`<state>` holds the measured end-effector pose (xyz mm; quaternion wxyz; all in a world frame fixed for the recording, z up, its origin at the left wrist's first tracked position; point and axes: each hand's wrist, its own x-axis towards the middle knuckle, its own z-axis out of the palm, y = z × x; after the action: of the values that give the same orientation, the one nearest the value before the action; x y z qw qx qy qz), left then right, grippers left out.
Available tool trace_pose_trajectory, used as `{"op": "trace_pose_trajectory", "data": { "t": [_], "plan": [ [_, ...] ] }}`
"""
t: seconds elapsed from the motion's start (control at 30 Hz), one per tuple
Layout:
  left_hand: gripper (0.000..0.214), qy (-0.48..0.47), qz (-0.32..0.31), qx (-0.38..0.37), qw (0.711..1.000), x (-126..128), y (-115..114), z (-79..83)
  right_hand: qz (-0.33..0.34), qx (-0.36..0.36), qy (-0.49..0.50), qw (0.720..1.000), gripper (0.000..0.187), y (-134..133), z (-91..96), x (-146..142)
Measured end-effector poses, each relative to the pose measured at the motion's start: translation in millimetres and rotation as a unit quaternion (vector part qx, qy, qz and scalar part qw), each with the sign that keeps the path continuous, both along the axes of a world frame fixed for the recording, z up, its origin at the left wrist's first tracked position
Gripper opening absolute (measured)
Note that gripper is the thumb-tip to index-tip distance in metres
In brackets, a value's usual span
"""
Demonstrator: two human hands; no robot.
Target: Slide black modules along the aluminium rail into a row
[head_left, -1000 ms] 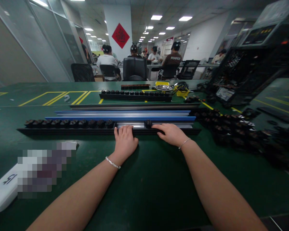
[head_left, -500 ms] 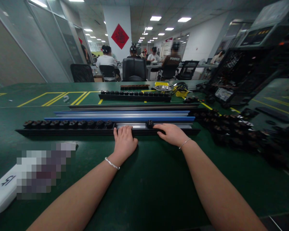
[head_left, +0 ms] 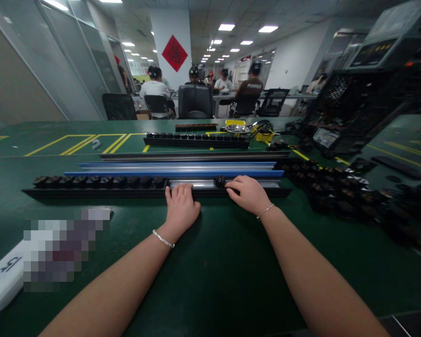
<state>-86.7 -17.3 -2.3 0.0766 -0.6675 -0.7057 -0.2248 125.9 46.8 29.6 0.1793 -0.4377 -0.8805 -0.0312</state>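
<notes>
A long black rail (head_left: 101,192) with a silvery inner channel lies across the table in front of me. Several small dark blocks (head_left: 119,181) sit in a row along its left part. My left hand (head_left: 181,201) hooks its fingertips over the rail's front edge near the middle, thumb out to the side. A single black block (head_left: 220,181) stands in the channel farther right, apart from the row. At that block's right side, the thumb and index finger of my right hand (head_left: 250,193) are closed on it; their exact contact is partly hidden.
Blue rails (head_left: 175,172) and a dark rail (head_left: 196,157) lie behind. Farther back is another filled black rail (head_left: 196,141). A heap of dark parts (head_left: 354,196) and an open computer case (head_left: 351,100) occupy the right. A white object (head_left: 7,271) lies front left.
The single block has shifted slightly right along the channel, together with my right hand, whose wrist has turned a little. My left hand stays in place on the rail.
</notes>
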Motion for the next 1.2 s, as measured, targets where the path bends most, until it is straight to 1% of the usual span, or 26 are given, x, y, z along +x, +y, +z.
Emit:
{"op": "trace_pose_trajectory", "data": {
  "t": [0.07,0.13,0.2,0.27,0.33,0.47,0.63,1.2],
  "plan": [
    [0.05,0.002,0.002,0.002,1.0,0,0,-0.6,-0.012,0.016,0.039,0.999,0.03,-1,-3.9,-6],
    [0.05,0.004,0.002,0.005,1.0,1,0,-1.0,-0.034,0.014,0.072,0.997,0.027,-1,-7.6,-14],
    [0.05,0.005,0.003,0.004,1.0,1,1,-1.2,-0.079,0.004,0.094,0.992,0.026,-2,-10.4,-22],
    [0.051,0.006,0.004,0.002,1.0,1,1,-1.2,-0.133,0.002,0.12,0.984,0.032,-2,-12.3,-30],
    [0.05,0.006,0.004,0.001,1.0,1,1,-1.1,-0.16,0.008,0.137,0.978,0.039,-2,-13.8,-35],
    [0.05,0.006,0.003,0.003,1.0,1,2,-1.3,-0.158,0.007,0.131,0.979,0.036,0,-16.6,-40],
    [0.05,0.012,0.005,0.006,1.0,1,2,-2.5,-0.161,0.01,0.148,0.976,0.033,2,-18.9,-39],
    [0.051,0.009,0.003,0.004,1.0,1,1,-1.6,-0.188,0.008,0.147,0.971,0.026,-1,-14.7,-37]
  ]
}}
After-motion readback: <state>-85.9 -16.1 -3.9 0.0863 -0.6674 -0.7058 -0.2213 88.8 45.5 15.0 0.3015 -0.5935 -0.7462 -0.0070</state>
